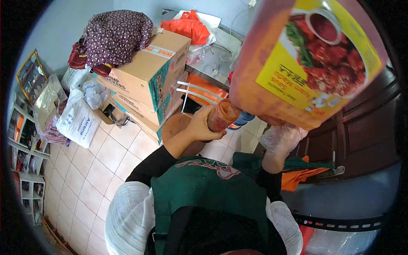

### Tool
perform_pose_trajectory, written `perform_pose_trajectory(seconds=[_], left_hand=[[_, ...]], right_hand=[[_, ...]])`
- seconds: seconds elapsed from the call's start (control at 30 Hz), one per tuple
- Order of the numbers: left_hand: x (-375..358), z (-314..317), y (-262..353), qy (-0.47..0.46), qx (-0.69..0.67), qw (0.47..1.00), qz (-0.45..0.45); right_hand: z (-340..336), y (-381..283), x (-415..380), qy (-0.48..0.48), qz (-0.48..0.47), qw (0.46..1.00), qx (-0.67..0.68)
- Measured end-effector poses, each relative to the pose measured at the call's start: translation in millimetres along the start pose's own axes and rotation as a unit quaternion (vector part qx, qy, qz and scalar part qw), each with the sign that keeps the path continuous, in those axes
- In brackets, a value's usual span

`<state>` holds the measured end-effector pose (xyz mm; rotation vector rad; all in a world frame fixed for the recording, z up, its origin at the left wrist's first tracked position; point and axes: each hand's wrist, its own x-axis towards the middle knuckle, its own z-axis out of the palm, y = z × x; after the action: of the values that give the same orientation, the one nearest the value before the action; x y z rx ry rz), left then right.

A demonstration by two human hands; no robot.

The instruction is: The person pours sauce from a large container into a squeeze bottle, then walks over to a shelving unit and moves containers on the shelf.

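Observation:
My left hand (199, 126) grips a small clear jar (222, 115) partly filled with red sauce, its mouth up against the lower corner of a large jug. The big red sauce jug (272, 55) with a yellow picture label (323, 59) is tilted over the jar. My right hand (281, 138), in a clear plastic glove, holds up the jug from underneath. I wear a green apron (204, 187) over black sleeves.
Stacked cardboard boxes (148, 76) with a patterned cloth bag (117, 36) on top stand on the tiled floor (93, 170) to the left. White sacks (78, 119) and shelves (25, 127) are further left. A steel counter (212, 59) and dark wooden doors (365, 123) lie ahead.

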<state>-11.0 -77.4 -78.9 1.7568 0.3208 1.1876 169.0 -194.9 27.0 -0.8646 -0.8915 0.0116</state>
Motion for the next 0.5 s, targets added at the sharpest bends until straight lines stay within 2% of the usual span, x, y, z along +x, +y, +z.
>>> perform_pose_trajectory(seconds=[0.13, 0.33, 0.5], left_hand=[[-2, 0, -1, 0.000, -0.001, 1.000, 0.003], [-2, 3, 3, 0.005, -0.016, 1.000, -0.005], [-3, 3, 4, -0.006, -0.001, 1.000, -0.016]], right_hand=[[12, 1, -12, 0.059, 0.031, 0.992, 0.106], [11, -10, 2, -0.011, 0.038, 0.999, 0.029], [19, -18, 20, 0.067, 0.003, 0.997, 0.023]])
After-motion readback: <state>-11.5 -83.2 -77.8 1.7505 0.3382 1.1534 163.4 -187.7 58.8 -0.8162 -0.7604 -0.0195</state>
